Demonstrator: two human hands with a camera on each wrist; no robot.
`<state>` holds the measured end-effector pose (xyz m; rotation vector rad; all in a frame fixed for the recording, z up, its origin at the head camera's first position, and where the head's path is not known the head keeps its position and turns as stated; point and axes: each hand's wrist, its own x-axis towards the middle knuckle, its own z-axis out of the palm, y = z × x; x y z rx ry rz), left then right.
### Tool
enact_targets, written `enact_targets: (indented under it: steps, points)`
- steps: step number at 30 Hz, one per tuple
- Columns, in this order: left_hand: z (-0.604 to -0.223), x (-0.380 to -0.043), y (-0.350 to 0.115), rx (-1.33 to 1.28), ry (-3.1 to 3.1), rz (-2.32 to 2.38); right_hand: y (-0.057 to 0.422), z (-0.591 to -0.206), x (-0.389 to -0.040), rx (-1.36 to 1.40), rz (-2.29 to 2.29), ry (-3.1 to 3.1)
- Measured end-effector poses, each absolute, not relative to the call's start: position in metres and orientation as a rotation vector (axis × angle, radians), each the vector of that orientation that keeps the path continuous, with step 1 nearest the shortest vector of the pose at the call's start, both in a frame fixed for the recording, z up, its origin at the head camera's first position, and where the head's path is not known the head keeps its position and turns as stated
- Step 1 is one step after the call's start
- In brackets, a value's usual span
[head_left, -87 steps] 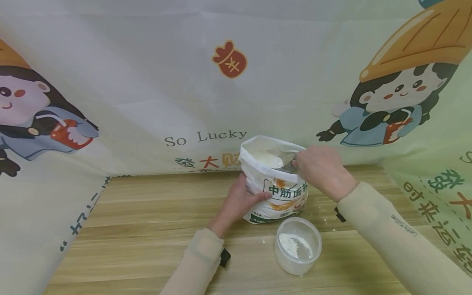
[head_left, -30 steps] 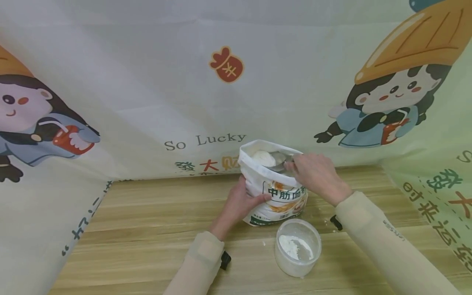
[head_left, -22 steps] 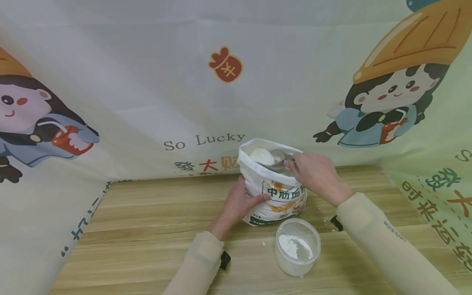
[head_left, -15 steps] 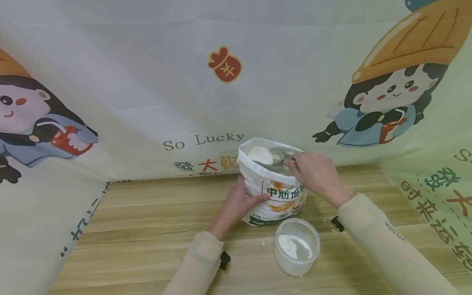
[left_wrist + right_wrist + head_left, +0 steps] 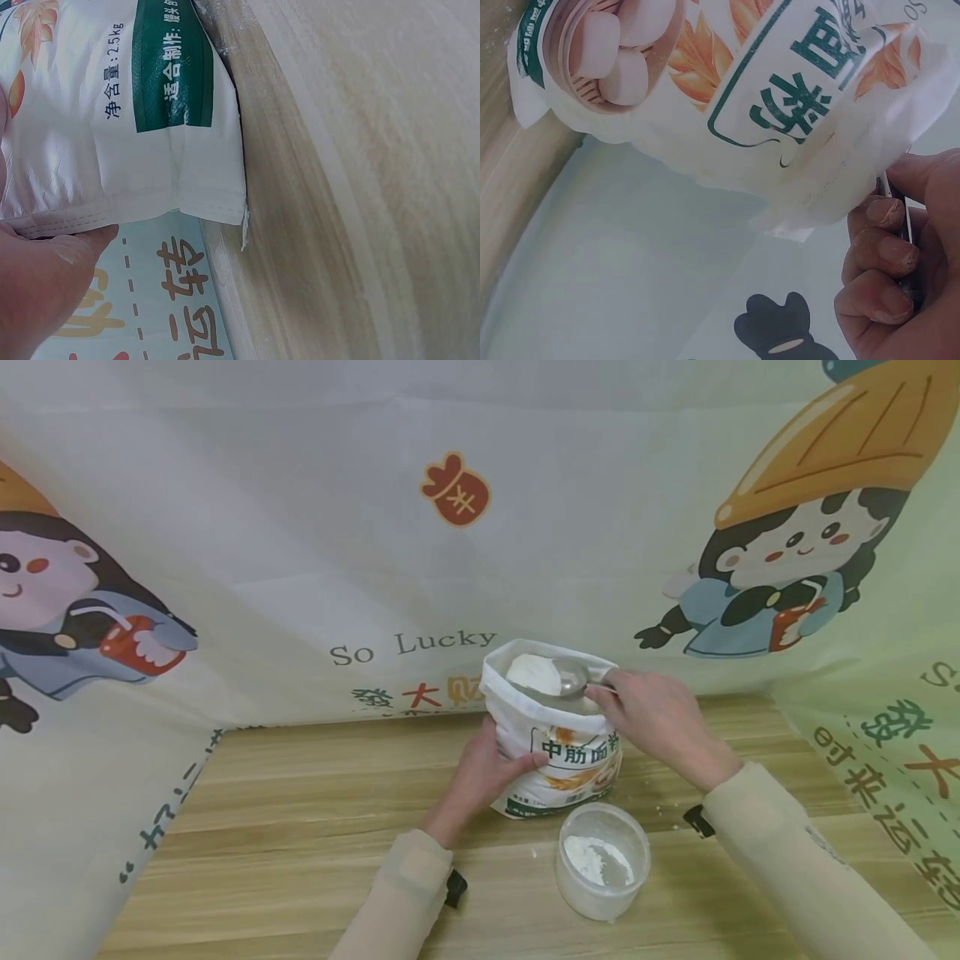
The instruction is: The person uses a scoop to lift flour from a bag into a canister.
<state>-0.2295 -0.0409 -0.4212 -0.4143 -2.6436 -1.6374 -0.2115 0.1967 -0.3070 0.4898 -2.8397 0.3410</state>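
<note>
A white flour bag (image 5: 517, 735) stands upright with its top rolled outward. My left hand (image 5: 480, 772) grips its left side, thumb across the printed front and fingers behind. In the left wrist view, part of that hand (image 5: 49, 281) shows at the bag's lower edge (image 5: 165, 172). My right hand (image 5: 660, 714) holds a metal scoop (image 5: 573, 677) by its handle at the bag's mouth. Flour (image 5: 534, 674) is heaped on the scoop. The right wrist view shows my fingers (image 5: 877, 255) curled round the handle. In front of the bag sits a round clear tub (image 5: 603, 893) with some flour inside.
Bag and tub are on a wood-grain table (image 5: 315, 802). Specks of flour lie by the tub. A printed cloth (image 5: 300, 527) hangs close behind the bag, with further cloth along both sides.
The scoop has come up inside the bag and now shows a rounded heap of flour. My right hand has shifted slightly right. The left hand and tub stay in place.
</note>
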Motion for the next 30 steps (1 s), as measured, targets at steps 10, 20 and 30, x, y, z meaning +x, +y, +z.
enact_targets:
  steps: [10,20,30]
  points:
    - [-0.422,-0.229,-0.041,-0.408,-2.639,-1.634,0.207,-0.305,-0.204,0.488,0.394,-2.814]
    - [-0.422,-0.230,-0.041,-0.391,-2.659,-1.615,0.217,-0.306,-0.198,0.526,0.397,-2.747]
    - [-0.423,-0.231,-0.042,-0.419,-2.642,-1.644,0.227,-0.306,-0.191,0.515,0.438,-2.750]
